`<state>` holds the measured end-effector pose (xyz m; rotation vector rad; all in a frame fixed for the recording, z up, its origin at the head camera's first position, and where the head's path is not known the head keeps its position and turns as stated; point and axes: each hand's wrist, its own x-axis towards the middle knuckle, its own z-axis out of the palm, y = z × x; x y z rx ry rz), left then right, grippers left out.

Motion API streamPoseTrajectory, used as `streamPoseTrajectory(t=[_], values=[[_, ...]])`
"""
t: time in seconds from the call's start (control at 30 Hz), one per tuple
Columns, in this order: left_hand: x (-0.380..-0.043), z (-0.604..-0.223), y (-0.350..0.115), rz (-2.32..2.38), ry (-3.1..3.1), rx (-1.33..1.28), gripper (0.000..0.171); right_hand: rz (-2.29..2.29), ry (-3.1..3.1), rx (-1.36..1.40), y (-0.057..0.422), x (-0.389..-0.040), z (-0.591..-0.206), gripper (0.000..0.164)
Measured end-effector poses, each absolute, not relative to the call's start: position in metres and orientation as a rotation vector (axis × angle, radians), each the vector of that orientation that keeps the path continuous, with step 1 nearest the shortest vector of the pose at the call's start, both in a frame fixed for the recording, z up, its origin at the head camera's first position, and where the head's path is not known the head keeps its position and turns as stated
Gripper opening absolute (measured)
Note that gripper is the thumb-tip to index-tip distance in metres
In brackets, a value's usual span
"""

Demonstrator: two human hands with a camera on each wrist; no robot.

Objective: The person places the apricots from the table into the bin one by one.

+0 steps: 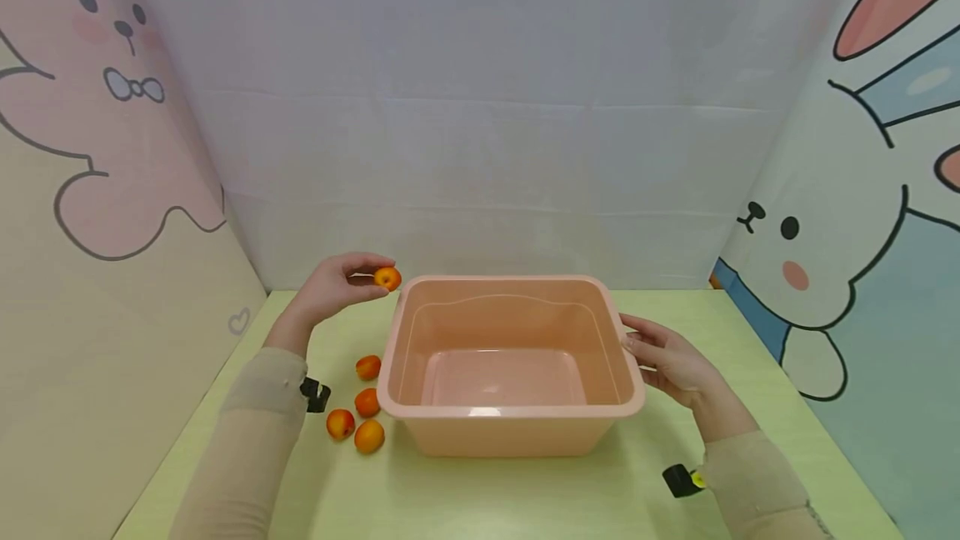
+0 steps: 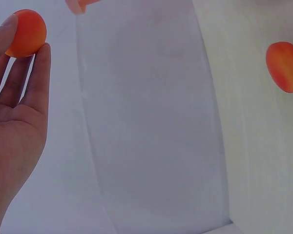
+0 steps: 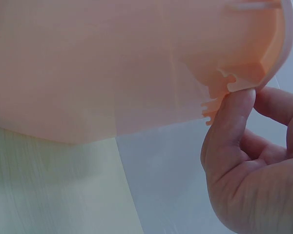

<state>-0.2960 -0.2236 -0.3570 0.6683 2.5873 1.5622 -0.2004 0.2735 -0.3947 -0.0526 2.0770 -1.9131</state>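
My left hand (image 1: 378,277) pinches a small orange apricot (image 1: 387,278) between thumb and fingertips, in the air just off the far left corner of a pink plastic basin (image 1: 510,412). The left wrist view shows the same apricot (image 2: 27,33) at the tips of my left hand (image 2: 20,53). Inside, the basin is empty. My right hand (image 1: 636,343) lies against the basin's right rim with fairly straight fingers. In the right wrist view its thumb (image 3: 237,112) touches the underside of the basin's lip (image 3: 278,58).
Several more apricots (image 1: 367,402) lie on the light green table (image 1: 525,498) left of the basin; one apricot (image 2: 284,67) shows in the left wrist view. Cartoon rabbit panels (image 1: 825,257) and a white backdrop wall in the table on three sides.
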Motion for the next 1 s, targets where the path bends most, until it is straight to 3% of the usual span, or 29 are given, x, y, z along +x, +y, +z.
streamPoseTrajectory(t=[1.0], values=[[-0.285, -0.267, -0.146, 1.468, 2.512, 1.037, 0.042, -1.912, 2.106, -0.043, 0.271, -0.2, -0.395, 0.068]])
